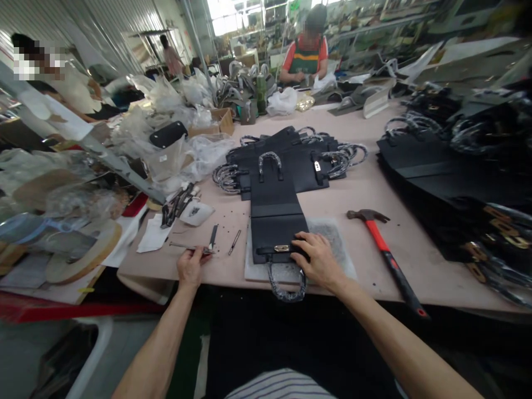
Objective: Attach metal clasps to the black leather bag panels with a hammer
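Observation:
A black handbag panel (276,213) lies flat before me, with a gold clasp plate (281,249) on its strap and a plastic-wrapped handle (286,292) hanging over the table edge. My right hand (318,257) grips the panel's right edge beside the clasp, fingers bent over the strap end. In my left hand (192,266) a thin metal tool (178,244) is pinched between thumb and fingers; its exact kind is unclear. Near that hand lie a flat dark strip (213,236) and a short metal punch-like rod (235,243). Under the panel is a pale slab (338,244).
A claw hammer (384,252) with a red and black handle lies to the right. Stacked black bag panels (299,160) lie behind, more panels (419,166) at far right. Pliers-like tools (179,205) and plastic wrapping (166,105) sit left. A co-worker (305,55) sits across the table.

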Available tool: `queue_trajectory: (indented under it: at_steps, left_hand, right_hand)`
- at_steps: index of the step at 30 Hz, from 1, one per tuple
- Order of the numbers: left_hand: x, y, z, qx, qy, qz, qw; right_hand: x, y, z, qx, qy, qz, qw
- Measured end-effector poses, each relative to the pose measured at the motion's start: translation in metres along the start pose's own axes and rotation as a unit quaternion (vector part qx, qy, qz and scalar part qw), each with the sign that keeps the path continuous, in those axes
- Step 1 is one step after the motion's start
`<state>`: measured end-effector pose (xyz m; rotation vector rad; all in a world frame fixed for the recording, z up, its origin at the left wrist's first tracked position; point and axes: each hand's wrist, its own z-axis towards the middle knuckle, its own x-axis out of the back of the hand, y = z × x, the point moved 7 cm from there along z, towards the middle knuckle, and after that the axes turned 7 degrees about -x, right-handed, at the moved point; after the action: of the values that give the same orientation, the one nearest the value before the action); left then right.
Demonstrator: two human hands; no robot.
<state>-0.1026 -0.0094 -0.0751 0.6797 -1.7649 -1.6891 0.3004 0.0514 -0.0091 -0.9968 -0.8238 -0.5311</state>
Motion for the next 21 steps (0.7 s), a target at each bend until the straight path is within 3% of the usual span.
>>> queue_trajectory:
  at_steps: [4, 7, 10, 17, 21]
  left_hand:
    - [-0.001, 0.015, 0.014, 0.045, -0.071, 0.139, 0.987]
    - [0.001, 0.028, 0.033, 0.049, -0.111, 0.285, 0.951]
    - [0.002, 0.038, 0.051, 0.048, -0.134, 0.369, 0.919]
    - [-0.014, 0.059, 0.064, 0.004, -0.244, 0.565, 0.788]
    - [-0.024, 0.068, 0.052, -0.041, -0.254, 0.637, 0.727]
  right_hand:
    - [-0.010, 0.012, 0.000, -0.006, 0.022, 0.026, 0.999]
    - [-0.014, 0.019, 0.000, 0.003, 0.030, 0.041, 0.999]
    - [-0.016, 0.024, 0.000, 0.009, 0.039, 0.052, 0.998]
    - [-0.018, 0.026, 0.001, 0.018, 0.059, 0.058, 0.996]
    - [-0.019, 0.026, 0.001, 0.016, 0.063, 0.052, 0.997]
